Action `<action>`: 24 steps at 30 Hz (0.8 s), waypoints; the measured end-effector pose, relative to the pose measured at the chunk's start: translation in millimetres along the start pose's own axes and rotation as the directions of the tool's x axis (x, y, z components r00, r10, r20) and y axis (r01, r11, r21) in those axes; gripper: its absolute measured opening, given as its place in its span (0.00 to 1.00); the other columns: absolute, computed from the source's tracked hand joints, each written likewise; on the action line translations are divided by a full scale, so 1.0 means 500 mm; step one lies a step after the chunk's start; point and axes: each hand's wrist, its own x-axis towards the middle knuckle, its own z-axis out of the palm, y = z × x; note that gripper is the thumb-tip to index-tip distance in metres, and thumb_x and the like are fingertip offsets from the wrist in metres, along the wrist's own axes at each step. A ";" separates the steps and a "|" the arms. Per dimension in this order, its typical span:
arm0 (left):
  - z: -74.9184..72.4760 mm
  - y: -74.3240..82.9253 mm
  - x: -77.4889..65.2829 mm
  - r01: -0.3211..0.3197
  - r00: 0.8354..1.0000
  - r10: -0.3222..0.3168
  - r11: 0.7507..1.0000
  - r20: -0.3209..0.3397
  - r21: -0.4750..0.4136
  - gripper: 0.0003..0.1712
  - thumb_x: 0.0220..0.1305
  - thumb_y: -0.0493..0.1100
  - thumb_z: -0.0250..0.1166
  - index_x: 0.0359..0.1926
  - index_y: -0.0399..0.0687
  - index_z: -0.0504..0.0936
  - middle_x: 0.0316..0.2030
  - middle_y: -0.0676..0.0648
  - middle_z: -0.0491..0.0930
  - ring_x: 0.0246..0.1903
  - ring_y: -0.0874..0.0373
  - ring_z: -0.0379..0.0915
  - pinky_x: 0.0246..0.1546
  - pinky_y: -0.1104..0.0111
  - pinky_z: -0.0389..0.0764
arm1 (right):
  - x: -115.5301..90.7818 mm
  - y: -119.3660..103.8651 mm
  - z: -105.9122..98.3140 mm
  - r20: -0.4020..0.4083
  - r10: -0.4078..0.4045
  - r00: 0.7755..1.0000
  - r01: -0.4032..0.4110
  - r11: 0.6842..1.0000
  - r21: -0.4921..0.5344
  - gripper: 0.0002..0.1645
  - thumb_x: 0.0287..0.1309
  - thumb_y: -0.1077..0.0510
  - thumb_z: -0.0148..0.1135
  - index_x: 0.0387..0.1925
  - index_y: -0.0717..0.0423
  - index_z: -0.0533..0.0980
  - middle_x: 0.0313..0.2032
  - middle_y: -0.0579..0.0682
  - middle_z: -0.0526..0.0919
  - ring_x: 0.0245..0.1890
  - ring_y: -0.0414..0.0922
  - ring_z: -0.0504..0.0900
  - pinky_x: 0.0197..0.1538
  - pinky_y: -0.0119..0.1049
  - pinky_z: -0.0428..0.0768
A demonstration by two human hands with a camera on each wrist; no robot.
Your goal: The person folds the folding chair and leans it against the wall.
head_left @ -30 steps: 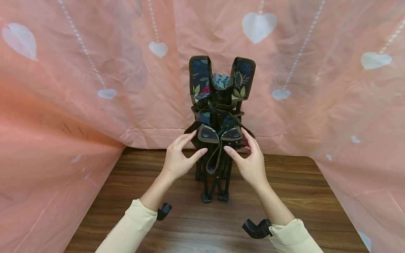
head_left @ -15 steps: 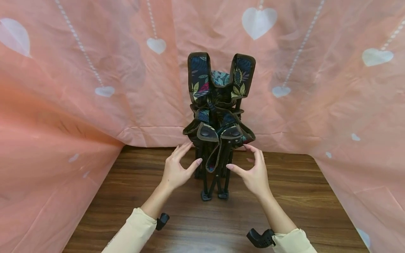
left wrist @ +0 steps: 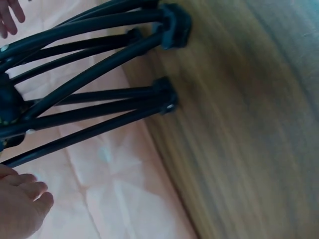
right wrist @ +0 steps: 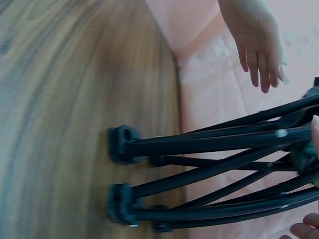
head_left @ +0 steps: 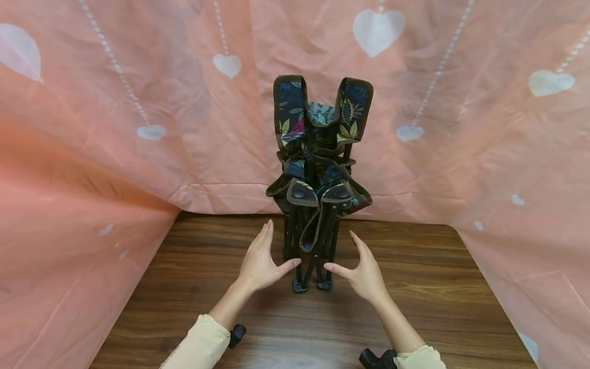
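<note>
A folded fabric camping chair (head_left: 290, 115), dark with a leaf print and brown edging, stands upright on the wooden floor against the backdrop. Its black tube legs (left wrist: 94, 74) are bunched together and end in plastic feet (right wrist: 122, 144). Low on the left of these legs, my left hand (head_left: 259, 265) is held with fingers straight and thumb spread. My right hand (head_left: 366, 274) mirrors it on the right side, thumb pointing inward. Both thumb tips overlap the lower legs in the head view, and neither hand grips anything. Fingers of the right hand (right wrist: 306, 228) edge into the right wrist view.
Pink cloth (head_left: 193, 128) with white hearts hangs behind the chair and along both sides. Brown wood-grain floor (head_left: 295, 338) spreads in front. Each wrist carries a black camera mount (head_left: 378, 359).
Both hands have come away from the chair's fabric corners and moved down beside the lower legs, fingers straightening. The chair stays standing in place.
</note>
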 end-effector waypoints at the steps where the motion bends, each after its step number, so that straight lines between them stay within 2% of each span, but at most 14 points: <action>1: 0.007 -0.004 -0.004 0.010 1.000 -0.010 1.000 0.006 0.006 0.64 0.50 0.71 0.66 0.76 0.44 0.48 0.74 0.39 0.54 0.73 0.41 0.53 0.69 0.44 0.61 | -0.002 0.007 0.007 0.013 0.003 1.000 -0.003 1.000 -0.011 0.63 0.46 0.36 0.72 0.76 0.48 0.49 0.73 0.61 0.55 0.72 0.64 0.57 0.67 0.65 0.63; 6: 0.046 -0.027 -0.025 0.033 0.998 -0.033 0.999 0.059 0.009 0.62 0.51 0.70 0.68 0.75 0.42 0.51 0.72 0.38 0.58 0.70 0.40 0.57 0.68 0.43 0.63 | -0.009 0.038 0.042 0.070 -0.012 0.997 0.014 0.999 -0.031 0.63 0.46 0.36 0.73 0.75 0.55 0.51 0.72 0.64 0.57 0.71 0.66 0.58 0.66 0.65 0.65; 12: 0.097 -0.048 -0.050 0.077 0.985 -0.079 0.997 0.156 0.017 0.66 0.52 0.72 0.66 0.76 0.40 0.44 0.75 0.37 0.48 0.74 0.39 0.49 0.71 0.43 0.57 | -0.012 0.069 0.082 0.105 -0.019 0.994 0.023 0.999 -0.039 0.63 0.49 0.38 0.71 0.74 0.63 0.50 0.73 0.65 0.55 0.71 0.66 0.57 0.67 0.64 0.64; 15: 0.121 -0.058 -0.060 0.092 0.980 -0.094 0.996 0.175 0.016 0.67 0.52 0.72 0.65 0.76 0.37 0.43 0.76 0.36 0.45 0.74 0.40 0.46 0.71 0.44 0.56 | -0.012 0.082 0.101 0.123 -0.008 0.992 0.014 0.999 -0.051 0.64 0.50 0.38 0.70 0.74 0.64 0.47 0.74 0.66 0.51 0.72 0.65 0.54 0.69 0.63 0.62; 20: 0.154 -0.071 -0.074 0.105 0.977 -0.107 0.994 0.183 0.020 0.65 0.53 0.70 0.66 0.74 0.32 0.46 0.74 0.32 0.47 0.74 0.39 0.45 0.70 0.43 0.57 | -0.013 0.101 0.126 0.129 0.015 0.992 -0.002 0.995 -0.097 0.66 0.50 0.37 0.70 0.75 0.65 0.45 0.74 0.66 0.49 0.73 0.65 0.52 0.69 0.63 0.60; 24: 0.176 -0.079 -0.085 0.143 0.962 -0.147 0.989 0.229 0.034 0.62 0.57 0.68 0.64 0.73 0.29 0.47 0.74 0.31 0.48 0.74 0.37 0.45 0.71 0.44 0.56 | -0.014 0.115 0.141 0.124 0.033 0.992 -0.016 0.991 -0.134 0.65 0.51 0.37 0.69 0.74 0.66 0.46 0.74 0.66 0.50 0.72 0.65 0.54 0.68 0.66 0.60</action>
